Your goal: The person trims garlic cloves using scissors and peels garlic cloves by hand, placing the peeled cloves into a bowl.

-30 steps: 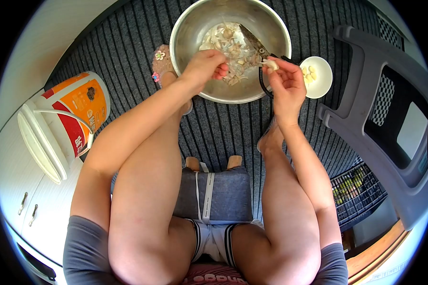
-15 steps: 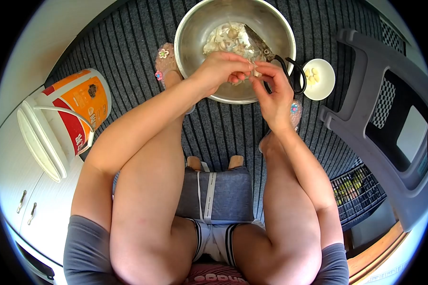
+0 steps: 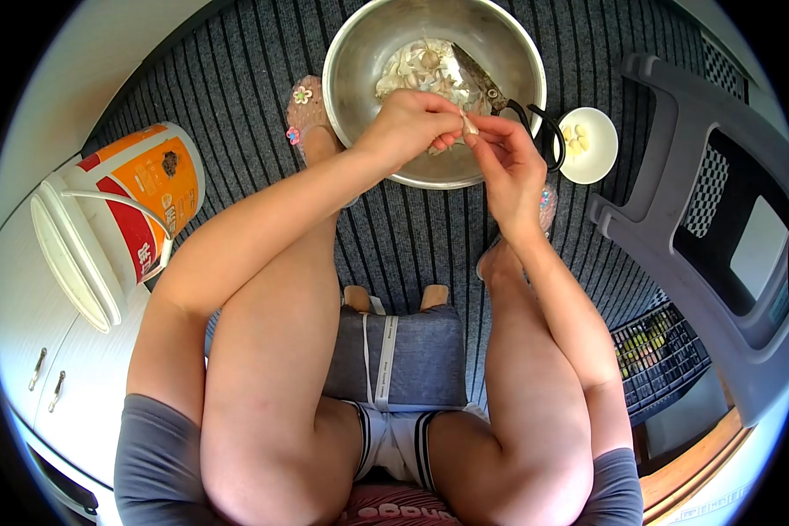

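A garlic clove (image 3: 469, 124) with skin on it is pinched between both hands over the near part of a steel bowl (image 3: 351, 114). My left hand (image 3: 415, 124) grips its left side with the fingertips, and my right hand (image 3: 507, 156) holds it from the right between thumb and fingers. Garlic and loose skins (image 3: 425, 68) lie in the bowl. Scissors (image 3: 491, 91) lean inside it, blades in the bowl and black handles over the right rim. Right of it, a small white bowl (image 3: 602, 149) holds several peeled cloves.
An orange and white bucket (image 3: 153, 188) lies tilted at the left by white cabinet doors (image 3: 39, 302). At the right are a grey plastic stool (image 3: 644, 180) and a black basket (image 3: 662, 359). A cushioned seat (image 3: 425, 359) is between my legs, on a striped mat (image 3: 394, 241).
My hands, apart a second ago, have come together over the bowl. My left hand has moved right and now grips the clove too; my right hand has turned and lowered slightly.
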Action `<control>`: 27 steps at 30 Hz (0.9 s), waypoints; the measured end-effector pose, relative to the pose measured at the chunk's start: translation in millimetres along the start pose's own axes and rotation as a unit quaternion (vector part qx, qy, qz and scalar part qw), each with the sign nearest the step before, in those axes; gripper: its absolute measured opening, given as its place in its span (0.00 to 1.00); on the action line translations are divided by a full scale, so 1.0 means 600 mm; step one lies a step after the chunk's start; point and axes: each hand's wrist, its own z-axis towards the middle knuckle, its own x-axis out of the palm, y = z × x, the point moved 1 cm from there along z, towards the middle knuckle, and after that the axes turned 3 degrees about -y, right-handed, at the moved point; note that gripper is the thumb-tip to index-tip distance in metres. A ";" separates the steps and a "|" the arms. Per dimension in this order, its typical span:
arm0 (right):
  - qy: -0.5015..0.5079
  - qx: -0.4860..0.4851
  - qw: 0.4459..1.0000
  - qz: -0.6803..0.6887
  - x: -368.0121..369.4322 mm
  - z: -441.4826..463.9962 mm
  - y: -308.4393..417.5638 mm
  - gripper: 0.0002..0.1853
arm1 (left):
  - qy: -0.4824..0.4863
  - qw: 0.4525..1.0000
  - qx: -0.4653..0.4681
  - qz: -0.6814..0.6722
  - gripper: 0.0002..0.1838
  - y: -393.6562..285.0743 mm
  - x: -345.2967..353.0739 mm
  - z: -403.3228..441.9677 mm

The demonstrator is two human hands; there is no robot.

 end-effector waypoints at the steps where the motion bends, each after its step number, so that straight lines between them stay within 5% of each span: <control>1: 0.004 0.018 1.000 0.017 -0.002 0.000 0.001 0.09 | -0.001 1.000 0.007 0.018 0.08 0.000 0.001 0.000; 11: -0.019 0.280 0.914 0.292 -0.009 0.016 -0.005 0.09 | -0.012 0.983 0.093 0.156 0.08 0.008 -0.007 0.007; 17: -0.012 0.244 0.944 0.223 -0.007 0.012 0.002 0.10 | -0.027 0.963 0.134 0.234 0.08 0.001 -0.005 0.001; 23: 0.049 0.016 0.993 -0.106 -0.007 0.008 0.010 0.12 | -0.053 0.919 0.216 0.325 0.12 -0.005 -0.005 -0.006; 27: 0.054 0.153 0.985 0.066 -0.011 0.017 0.001 0.12 | -0.017 0.946 0.169 0.277 0.12 0.005 -0.017 0.004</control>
